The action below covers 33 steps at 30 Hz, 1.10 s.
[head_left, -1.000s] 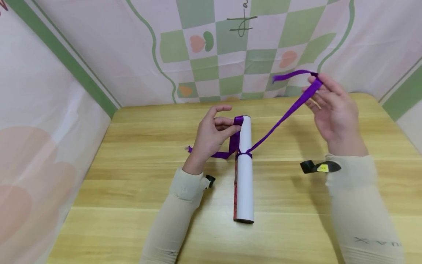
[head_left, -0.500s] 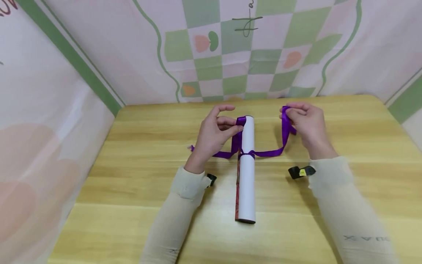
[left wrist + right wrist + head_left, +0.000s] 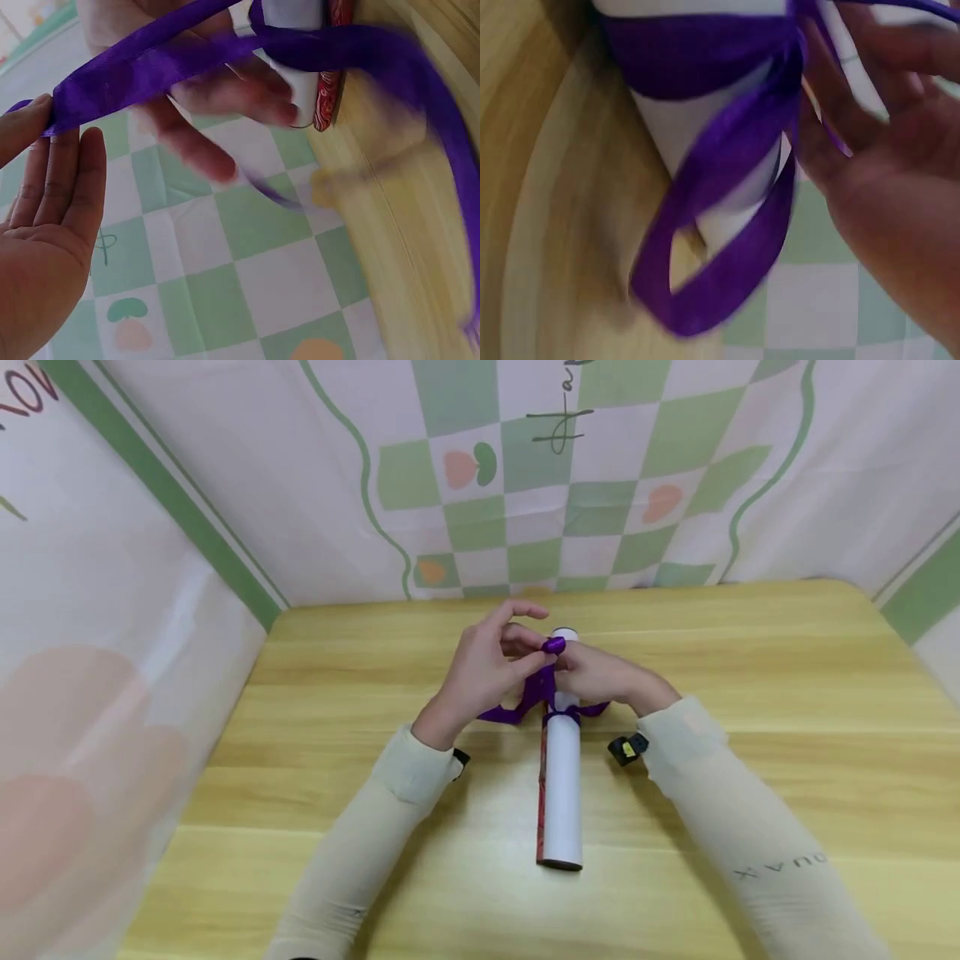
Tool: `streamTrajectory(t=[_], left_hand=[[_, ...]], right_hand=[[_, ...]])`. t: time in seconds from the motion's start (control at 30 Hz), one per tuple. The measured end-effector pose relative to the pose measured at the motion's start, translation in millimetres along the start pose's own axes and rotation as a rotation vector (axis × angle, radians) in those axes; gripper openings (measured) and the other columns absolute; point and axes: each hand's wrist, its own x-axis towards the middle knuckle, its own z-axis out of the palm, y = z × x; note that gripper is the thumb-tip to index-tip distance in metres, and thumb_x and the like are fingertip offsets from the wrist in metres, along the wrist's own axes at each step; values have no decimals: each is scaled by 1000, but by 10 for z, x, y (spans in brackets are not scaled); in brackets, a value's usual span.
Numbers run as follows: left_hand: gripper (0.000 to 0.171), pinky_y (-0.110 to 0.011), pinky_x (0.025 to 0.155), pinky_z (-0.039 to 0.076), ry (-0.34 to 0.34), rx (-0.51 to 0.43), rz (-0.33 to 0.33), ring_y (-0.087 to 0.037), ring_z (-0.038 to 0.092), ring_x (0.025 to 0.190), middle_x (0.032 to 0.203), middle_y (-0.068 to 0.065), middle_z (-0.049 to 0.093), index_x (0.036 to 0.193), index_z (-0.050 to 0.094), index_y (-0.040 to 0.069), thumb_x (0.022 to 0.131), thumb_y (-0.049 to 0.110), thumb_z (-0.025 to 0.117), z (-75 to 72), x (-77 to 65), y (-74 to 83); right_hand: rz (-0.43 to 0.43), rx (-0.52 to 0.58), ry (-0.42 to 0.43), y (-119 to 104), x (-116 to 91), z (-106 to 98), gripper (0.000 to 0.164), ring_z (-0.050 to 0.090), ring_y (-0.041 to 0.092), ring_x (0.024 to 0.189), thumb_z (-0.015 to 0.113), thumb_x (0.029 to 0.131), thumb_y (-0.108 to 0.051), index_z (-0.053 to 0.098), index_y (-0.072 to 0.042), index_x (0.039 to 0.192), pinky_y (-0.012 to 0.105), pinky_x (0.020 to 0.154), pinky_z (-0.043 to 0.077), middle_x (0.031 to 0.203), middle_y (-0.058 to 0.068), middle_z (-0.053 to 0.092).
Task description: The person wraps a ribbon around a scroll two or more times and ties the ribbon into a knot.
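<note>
A white rolled-up paper (image 3: 562,793) with a red patterned edge lies lengthwise on the table. Purple ribbon (image 3: 537,687) is tied round it above its middle. My left hand (image 3: 491,664) pinches a folded loop of this ribbon between thumb and fingers, over the roll's far part. Against it, from the right, comes my right hand (image 3: 603,677), with the other ribbon length bent back to it in a slack loop, plain in the right wrist view (image 3: 697,300). Its fingers look blurred in the left wrist view (image 3: 195,97), and their grip on the ribbon is partly hidden.
The wooden table (image 3: 337,777) reaches back to a hanging cloth (image 3: 525,518) with green checks and peach hearts. Another cloth wall (image 3: 112,652) borders the left side. Small black devices (image 3: 628,748) sit at both wrists.
My right hand has come down and left from the upper right, carrying its ribbon length over the roll to the left hand. The left hand keeps its pinch almost in place.
</note>
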Motion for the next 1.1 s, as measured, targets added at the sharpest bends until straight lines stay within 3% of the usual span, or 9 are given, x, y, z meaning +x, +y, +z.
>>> streamTrajectory(t=[0.1, 0.2, 0.37, 0.5, 0.63, 0.8, 0.9, 1.03, 1.1], left_hand=[[41, -23, 79, 53, -11, 14, -3, -5, 67, 81, 89, -2, 73, 120, 55, 8, 83, 13, 71, -20, 15, -12], [42, -23, 81, 52, -19, 11, -22, -5, 66, 82, 89, -1, 72, 122, 54, 9, 84, 13, 70, -47, 22, -43], [43, -23, 81, 52, -11, -12, -49, -7, 67, 80, 87, -1, 72, 121, 54, 10, 83, 13, 71, -82, 26, -104], [42, -25, 78, 53, 0, -27, -71, -9, 67, 79, 87, -2, 72, 121, 55, 10, 82, 13, 72, -115, 21, -170], [42, -27, 75, 54, 1, -36, -88, -11, 67, 79, 88, -4, 72, 121, 56, 11, 82, 14, 72, -174, 25, -248], [44, -28, 79, 53, 0, -33, -107, -12, 67, 81, 88, -5, 71, 122, 56, 12, 82, 15, 73, -278, 46, -285], [46, -29, 81, 53, -8, -38, -136, -13, 67, 83, 89, -7, 71, 124, 55, 12, 82, 13, 73, -342, 52, -306], [48, -31, 79, 54, -28, -118, -199, -17, 68, 86, 92, -10, 70, 127, 53, 10, 82, 7, 70, -393, 70, -361], [48, -31, 80, 54, -33, -176, -228, -20, 69, 87, 92, -11, 69, 128, 53, 9, 83, 4, 69, -410, 77, -388]], right_hand=[[10, 32, 34, 32, -100, -36, 33, 57, 25, 99, 38, 94, -1, 54, 0, 124, 38, 85, 45, 109, 13, 64], [38, 29, 117, 74, -184, -59, 35, 57, 29, 91, 35, 95, 0, 54, -3, 124, 32, 70, 46, 109, 11, 66], [60, 10, 269, 87, -362, -19, 29, 58, 29, 85, 39, 91, 3, 63, -3, 106, 29, 64, 48, 95, 9, 66], [-3, -33, 180, -6, -530, 141, 27, 61, 21, 84, 44, 86, 7, 66, -8, 91, 33, 74, 52, 89, 4, 66], [-159, -221, 40, -148, -601, 444, 27, 61, 10, 92, 48, 89, 0, 69, -14, 98, 30, 80, 52, 99, -6, 67], [-293, -568, 26, -267, -474, 745, 30, 54, 13, 117, 49, 96, -17, 65, -14, 121, 34, 93, 48, 126, -4, 59], [-285, -742, 38, -307, -336, 851, 34, 56, 17, 115, 49, 97, -24, 62, -15, 127, 35, 80, 53, 136, 0, 53], [-201, -904, 35, -353, -170, 946, 37, 65, 21, 90, 47, 97, -32, 61, -16, 127, 33, 55, 51, 142, 8, 49], [-152, -956, 32, -365, -113, 980, 36, 64, 22, 78, 46, 97, -35, 63, -14, 121, 33, 50, 48, 139, 11, 51]])
